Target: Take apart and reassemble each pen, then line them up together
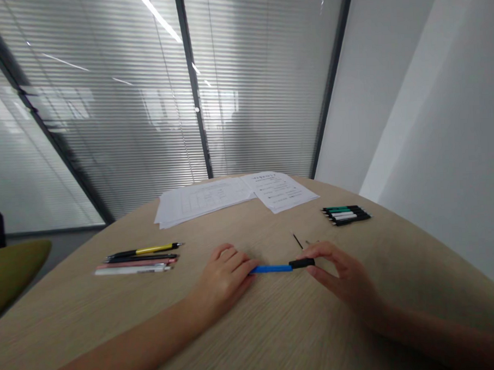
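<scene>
A blue pen barrel with a black grip section (272, 269) lies level just above or on the table between my two hands. My left hand (225, 273) is closed over the barrel's left end, its fingers bent down and hiding that end. Between thumb and fingertips, my right hand (344, 276) pinches the black section at the other end. Just beyond the right fingers lies a thin dark stick (297, 240), perhaps a refill. Beside it a tiny part (312, 242) is partly visible, too small to name.
Several pens, one yellow and black (155, 249), lie side by side at left. Another row of pens (346, 215), green, white and black, lies at right. Printed papers (206, 199) spread across the wooden table's (253, 326) far side. A yellow-green chair (17, 271) stands at left.
</scene>
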The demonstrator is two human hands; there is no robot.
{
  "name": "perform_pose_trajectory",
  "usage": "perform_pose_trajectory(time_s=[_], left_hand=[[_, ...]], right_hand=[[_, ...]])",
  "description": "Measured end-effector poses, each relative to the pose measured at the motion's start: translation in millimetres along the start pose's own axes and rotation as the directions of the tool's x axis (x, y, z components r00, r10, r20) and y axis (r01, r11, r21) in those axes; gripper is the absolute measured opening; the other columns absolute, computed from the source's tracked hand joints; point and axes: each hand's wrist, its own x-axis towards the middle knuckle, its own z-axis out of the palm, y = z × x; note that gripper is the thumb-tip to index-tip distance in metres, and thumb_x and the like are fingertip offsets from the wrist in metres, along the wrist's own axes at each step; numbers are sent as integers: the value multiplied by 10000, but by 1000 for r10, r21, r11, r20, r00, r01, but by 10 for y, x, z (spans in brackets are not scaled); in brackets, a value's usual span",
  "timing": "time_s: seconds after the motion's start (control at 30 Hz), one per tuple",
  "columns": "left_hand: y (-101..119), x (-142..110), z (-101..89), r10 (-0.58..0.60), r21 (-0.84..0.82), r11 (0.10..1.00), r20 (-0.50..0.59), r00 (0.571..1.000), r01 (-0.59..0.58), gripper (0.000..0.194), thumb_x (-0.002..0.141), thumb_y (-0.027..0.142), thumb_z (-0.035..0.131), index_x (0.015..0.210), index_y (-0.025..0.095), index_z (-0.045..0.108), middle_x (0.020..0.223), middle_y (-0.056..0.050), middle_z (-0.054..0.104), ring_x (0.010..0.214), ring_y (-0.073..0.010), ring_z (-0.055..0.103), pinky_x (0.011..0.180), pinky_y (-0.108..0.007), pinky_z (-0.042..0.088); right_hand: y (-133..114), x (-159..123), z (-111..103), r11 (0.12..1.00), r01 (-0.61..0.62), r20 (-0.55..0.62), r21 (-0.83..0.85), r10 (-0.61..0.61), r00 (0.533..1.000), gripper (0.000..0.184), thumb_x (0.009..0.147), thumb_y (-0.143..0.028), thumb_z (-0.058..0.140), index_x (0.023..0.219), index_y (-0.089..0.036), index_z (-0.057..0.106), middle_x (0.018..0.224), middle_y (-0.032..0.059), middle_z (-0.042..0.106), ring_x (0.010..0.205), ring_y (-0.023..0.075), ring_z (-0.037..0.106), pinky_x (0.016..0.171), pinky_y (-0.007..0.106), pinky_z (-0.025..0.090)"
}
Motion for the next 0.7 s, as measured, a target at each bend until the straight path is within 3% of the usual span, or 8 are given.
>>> perform_pose_trajectory(time_s=[0.27, 0.5, 0.7], left_hand=[[6, -4, -14, -2, 10, 1000, 5, 1000, 2, 175, 830, 179, 417, 922, 169, 565, 751, -17, 612, 698, -143, 537, 758, -346, 366], [12, -26, -15, 35, -22, 999, -24, 999, -35, 170, 821, 166, 436, 929, 173, 567, 739, -13, 611, 679, -125, 534, 786, -346, 358], [109, -18, -43, 82, -33, 996, -110, 991, -86, 160, 823, 171, 446, 931, 180, 564, 701, 0, 603, 649, -115, 513, 762, -326, 359]], right_hand=[[3, -65, 12, 978, -157, 25, 140, 155, 988, 84, 715, -216, 522, 793, -218, 555, 776, 35, 650, 785, 173, 607, 741, 327, 475], [-60, -62, 17, 985, -101, 42, 142, 96, 995, 97, 702, -173, 510, 775, -217, 555, 762, 33, 663, 758, 162, 621, 692, 282, 494], [-56, -72, 40, 991, 2, 86, 136, -14, 996, 27, 708, -201, 540, 730, -215, 535, 711, 22, 643, 700, 148, 610, 650, 271, 491]])
